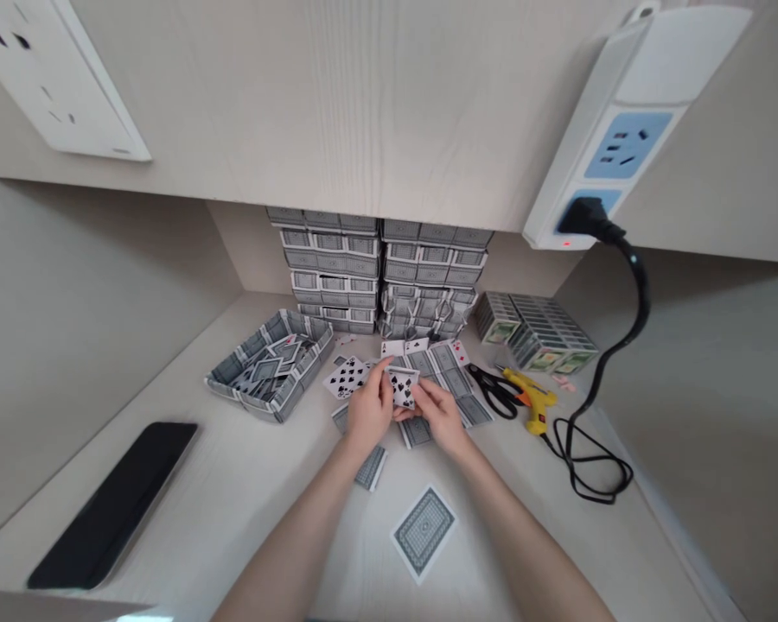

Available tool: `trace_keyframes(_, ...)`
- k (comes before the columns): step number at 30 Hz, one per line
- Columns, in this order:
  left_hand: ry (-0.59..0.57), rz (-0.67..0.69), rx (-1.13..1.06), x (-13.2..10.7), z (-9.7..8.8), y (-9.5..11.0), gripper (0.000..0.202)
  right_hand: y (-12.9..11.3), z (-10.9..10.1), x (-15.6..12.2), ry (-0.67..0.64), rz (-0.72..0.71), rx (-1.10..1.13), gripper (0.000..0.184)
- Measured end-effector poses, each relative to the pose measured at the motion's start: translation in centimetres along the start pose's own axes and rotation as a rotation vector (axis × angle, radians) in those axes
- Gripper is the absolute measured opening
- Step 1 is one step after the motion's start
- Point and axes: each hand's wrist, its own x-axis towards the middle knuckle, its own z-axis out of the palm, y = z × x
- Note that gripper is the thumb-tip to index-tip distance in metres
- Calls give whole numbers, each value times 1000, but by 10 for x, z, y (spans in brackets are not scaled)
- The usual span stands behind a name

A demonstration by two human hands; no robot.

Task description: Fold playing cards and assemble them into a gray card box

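Observation:
Between my two hands is a playing card [403, 386] with black spades, its face turned up toward me. My left hand [371, 408] pinches its left edge, and my right hand [439, 416] grips the right edge with the thumb on top. Behind and under the hands lie grey-backed cards joined in a patterned sheet [450, 373]; the hands hide part of it. A loose spade card [347, 378] lies face up just left of my left hand. Closer to me, one card [424, 531] rests face down, and a partly covered card [371, 469] lies beside my left forearm.
A tray made of cards [278, 410] holds loose cards at left. Stacked card boxes [334, 259] line the back. Black scissors [498, 393] and a yellow glue gun [537, 402] lie right, its cord [596, 497] looping. A black flat device [113, 505] sits front left; card-deck packs [538, 328] stand back right.

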Motion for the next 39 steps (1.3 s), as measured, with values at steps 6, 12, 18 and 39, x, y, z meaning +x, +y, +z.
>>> trace_keyframes(6, -21, -57, -141, -1, -1, 5, 27, 2, -2, 1, -103, 39, 104, 30)
trace_keyframes(12, -2, 32, -82, 0, -1, 8, 22, 0, -4, 1, -114, 89, 256, 23)
trace_keyframes(18, 43, 299, -130, 3, -3, 12, 21, -3, -4, 0, -143, 142, 328, 23)
trace_keyframes(39, 129, 11, -176, 3, 0, 3, 18, -5, -12, 9, 52, 29, 390, 21)
